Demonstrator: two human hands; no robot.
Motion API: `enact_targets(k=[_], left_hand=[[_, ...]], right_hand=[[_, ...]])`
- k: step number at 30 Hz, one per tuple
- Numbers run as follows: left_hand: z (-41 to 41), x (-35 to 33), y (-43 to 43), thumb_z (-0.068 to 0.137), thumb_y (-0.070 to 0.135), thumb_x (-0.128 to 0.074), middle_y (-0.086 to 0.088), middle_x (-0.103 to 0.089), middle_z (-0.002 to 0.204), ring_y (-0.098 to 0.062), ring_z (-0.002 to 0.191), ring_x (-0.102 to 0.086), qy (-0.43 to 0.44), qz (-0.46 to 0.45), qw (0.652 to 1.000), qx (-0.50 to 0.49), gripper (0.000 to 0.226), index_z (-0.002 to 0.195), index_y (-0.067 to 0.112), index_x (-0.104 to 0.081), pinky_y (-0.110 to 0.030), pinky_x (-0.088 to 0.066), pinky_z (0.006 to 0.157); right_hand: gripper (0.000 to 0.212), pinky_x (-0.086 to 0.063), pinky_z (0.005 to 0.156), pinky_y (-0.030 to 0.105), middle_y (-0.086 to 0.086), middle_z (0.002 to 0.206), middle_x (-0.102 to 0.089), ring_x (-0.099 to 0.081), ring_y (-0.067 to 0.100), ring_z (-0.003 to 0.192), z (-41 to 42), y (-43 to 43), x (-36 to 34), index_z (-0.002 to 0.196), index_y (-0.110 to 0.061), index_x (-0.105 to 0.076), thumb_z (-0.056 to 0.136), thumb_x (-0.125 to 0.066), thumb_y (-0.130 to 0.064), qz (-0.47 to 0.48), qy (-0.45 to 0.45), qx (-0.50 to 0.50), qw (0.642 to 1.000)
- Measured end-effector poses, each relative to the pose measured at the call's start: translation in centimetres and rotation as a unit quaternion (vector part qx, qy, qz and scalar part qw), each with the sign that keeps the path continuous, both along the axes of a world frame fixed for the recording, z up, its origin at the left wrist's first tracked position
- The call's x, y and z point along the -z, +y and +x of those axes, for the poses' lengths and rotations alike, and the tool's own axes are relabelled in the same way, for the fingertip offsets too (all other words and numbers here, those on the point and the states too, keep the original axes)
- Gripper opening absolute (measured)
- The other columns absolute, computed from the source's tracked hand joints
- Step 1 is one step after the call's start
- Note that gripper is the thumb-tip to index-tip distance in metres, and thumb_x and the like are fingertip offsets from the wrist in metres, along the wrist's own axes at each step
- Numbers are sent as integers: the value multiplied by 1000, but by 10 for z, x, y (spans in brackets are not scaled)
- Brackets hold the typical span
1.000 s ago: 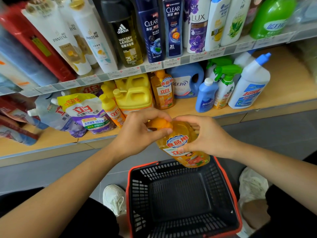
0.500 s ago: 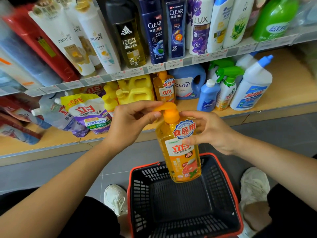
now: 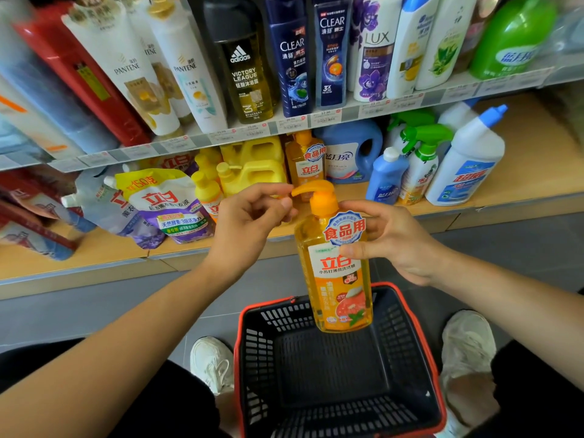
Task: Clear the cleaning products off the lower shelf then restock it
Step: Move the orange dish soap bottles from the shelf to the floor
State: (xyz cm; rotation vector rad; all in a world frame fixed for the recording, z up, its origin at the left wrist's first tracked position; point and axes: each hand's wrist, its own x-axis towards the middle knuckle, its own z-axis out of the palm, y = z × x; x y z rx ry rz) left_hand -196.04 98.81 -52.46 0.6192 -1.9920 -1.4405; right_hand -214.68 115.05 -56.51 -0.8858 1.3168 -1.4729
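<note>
Held the orange pump bottle (image 3: 338, 279) upright, no longer tipped as a second before, above the red-rimmed black basket (image 3: 262, 358). Gripped it at the shoulder with the right hand (image 3: 395, 245), fingers curled round the label. Had lifted the left hand (image 3: 249, 226) off the pump head it had covered, fingers now curled at the spout tip; could not tell whether pinching it. Behind, saw the pale wooden lower shelf (image 3: 531, 159) stocked with yellow jugs (image 3: 252, 165), refill pouches (image 3: 164, 207) and a white cleaner bottle (image 3: 467, 165), above grey floor (image 3: 94, 311).
</note>
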Motion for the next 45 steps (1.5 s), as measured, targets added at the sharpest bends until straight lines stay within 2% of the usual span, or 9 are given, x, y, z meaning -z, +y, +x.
enact_targets(k=[6,11,22,26,28,32,36,40,45], left_hand=[[-2,27,13,81,21,-81,-8,-70,118,-23,108,-68,-138,156,974,90,52,129,13,-62,-34,-56,91],[6,53,27,78,31,-85,7,-73,121,-12,112,-68,-263,130,935,199,57,129,23,-61,-33,-51,100],[2,45,29,65,11,-85,-18,-72,118,-33,101,-72,-113,347,926,98,68,126,2,-56,-38,-59,74],[1,36,20,55,19,-88,-17,-75,111,-32,97,-74,-111,318,940,58,70,118,2,-63,-41,-61,74],[1,32,16,48,30,-89,-15,-76,108,-34,97,-74,-127,283,950,35,78,117,3,-65,-45,-60,80],[0,24,12,44,37,-89,-10,-78,101,-32,94,-75,-152,207,966,8,77,111,6,-68,-54,-58,84],[-3,15,7,39,44,-91,-3,-78,101,-24,94,-75,-190,120,974,-19,81,112,15,-72,-56,-58,89],[-6,5,10,37,54,-88,4,-74,110,-15,102,-70,-231,23,973,-2,85,114,22,-73,-45,-58,90],[-9,-2,26,37,64,-80,17,-69,96,2,86,-63,-251,-103,961,49,82,112,30,-74,-23,-52,72]], right_hand=[[70,-59,75,34,11,108,-76,-73,27,101,-6,-2,-3,123,-19,-67,56,-89,-19,11,-44,75,996],[69,-62,75,44,11,109,-76,-74,29,99,-9,-2,-11,123,-14,-66,58,-87,-22,36,-83,132,987],[44,-60,84,50,9,117,-74,-72,28,106,-28,-1,-11,119,-16,-69,78,-75,-32,89,-146,137,976],[29,-63,77,42,8,107,-77,-75,27,95,-34,6,-14,107,-18,-73,85,-77,-36,156,-58,133,977],[26,-63,67,37,4,90,-79,-77,26,82,-37,9,-17,95,-18,-77,80,-82,-40,179,79,196,961],[31,-57,64,43,0,64,-70,-67,20,64,-39,15,-20,72,-13,-74,72,-87,-42,130,433,301,840],[41,-51,75,39,1,88,-63,-60,22,85,-39,11,-33,91,-13,-69,69,-86,-44,12,592,247,767],[77,-44,102,29,-8,128,-60,-53,7,118,-33,2,-36,129,-23,-63,63,-86,-56,25,547,10,837],[97,-35,87,6,-29,130,-54,-43,-14,114,-26,-8,-25,141,-37,-50,57,-79,-74,106,529,-142,830]])
